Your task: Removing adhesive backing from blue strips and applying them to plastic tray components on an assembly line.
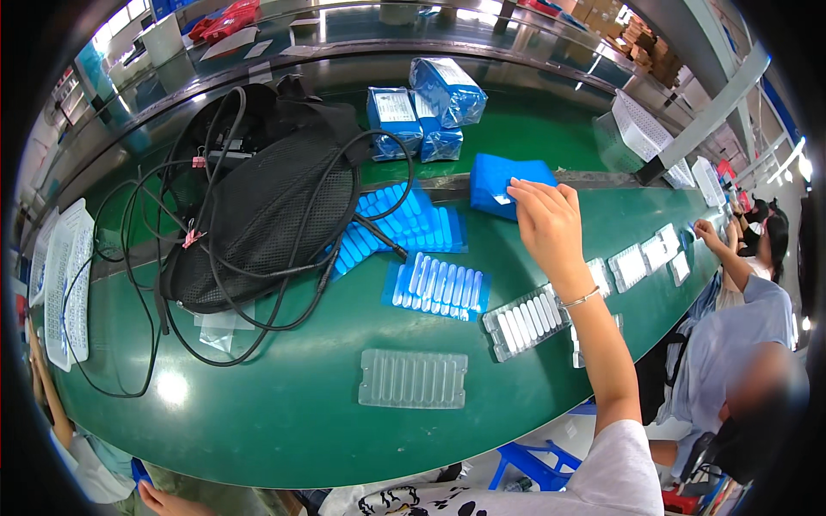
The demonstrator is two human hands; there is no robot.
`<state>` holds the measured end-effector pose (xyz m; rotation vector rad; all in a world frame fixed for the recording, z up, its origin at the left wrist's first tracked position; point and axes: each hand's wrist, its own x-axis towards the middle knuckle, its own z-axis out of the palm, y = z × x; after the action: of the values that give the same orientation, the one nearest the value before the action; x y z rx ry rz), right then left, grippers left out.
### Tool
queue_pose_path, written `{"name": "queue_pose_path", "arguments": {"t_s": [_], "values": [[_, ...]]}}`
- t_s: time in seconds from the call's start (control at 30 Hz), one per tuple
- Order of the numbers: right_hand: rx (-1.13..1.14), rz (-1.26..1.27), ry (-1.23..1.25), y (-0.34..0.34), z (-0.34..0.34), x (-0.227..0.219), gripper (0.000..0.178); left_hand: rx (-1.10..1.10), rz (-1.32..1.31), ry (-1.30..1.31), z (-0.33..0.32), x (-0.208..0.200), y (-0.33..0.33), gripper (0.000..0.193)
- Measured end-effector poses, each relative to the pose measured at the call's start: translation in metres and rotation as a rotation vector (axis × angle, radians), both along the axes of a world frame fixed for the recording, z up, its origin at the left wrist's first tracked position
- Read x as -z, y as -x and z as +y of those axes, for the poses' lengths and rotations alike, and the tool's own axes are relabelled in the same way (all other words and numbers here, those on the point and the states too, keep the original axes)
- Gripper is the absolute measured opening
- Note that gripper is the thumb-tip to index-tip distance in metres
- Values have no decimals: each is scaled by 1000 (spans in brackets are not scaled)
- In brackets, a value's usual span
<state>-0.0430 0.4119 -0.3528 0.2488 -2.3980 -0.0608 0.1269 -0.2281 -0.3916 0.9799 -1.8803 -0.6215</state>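
Observation:
My right hand (548, 225) reaches over the table to a bright blue pack (516, 175) with a small white patch on its near face. Its fingers are close together and bent onto the pack's near right edge; the thumb is hidden. My left hand (168, 503) is low at the lower left edge, mostly cut off, with a finger stretched out and nothing seen in it. Nearer me lie an unfilled clear ribbed tray (413, 378), a clear tray of white sticks (527, 323) and a blue sheet with clear tubes (439, 286).
A black mesh bag (267, 206) with looping cables covers the left middle. More blue sheets (400, 224) lie beside it. Wrapped blue packs (447, 93) are piled behind. White baskets (69, 284) stand far left, another (641, 129) at back right. Co-workers sit along the right.

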Motion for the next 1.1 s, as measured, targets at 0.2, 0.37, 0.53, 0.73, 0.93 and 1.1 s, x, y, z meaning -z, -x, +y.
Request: {"name": "queue_pose_path", "arguments": {"t_s": [0.2,0.37,0.53,0.73,0.93,1.1], "values": [[-58,-42,56,1,-1,-6,21,398,265,93,70,-39,72,31],[-53,-48,-6,-4,-2,-4,25,964,300,-13,170,-56,110,14],[-84,181,-44,-20,1,-20,25,1460,-8,-486,277,-73,128,7],[-180,236,234,-79,-65,-32,35,1962,-361,-899,357,-77,134,16],[-96,79,525,-124,-93,-32,38,1958,-461,-1042,389,-82,135,13],[-200,-165,1143,-134,-92,-38,31,2066,-524,-934,398,-80,137,10]]}}
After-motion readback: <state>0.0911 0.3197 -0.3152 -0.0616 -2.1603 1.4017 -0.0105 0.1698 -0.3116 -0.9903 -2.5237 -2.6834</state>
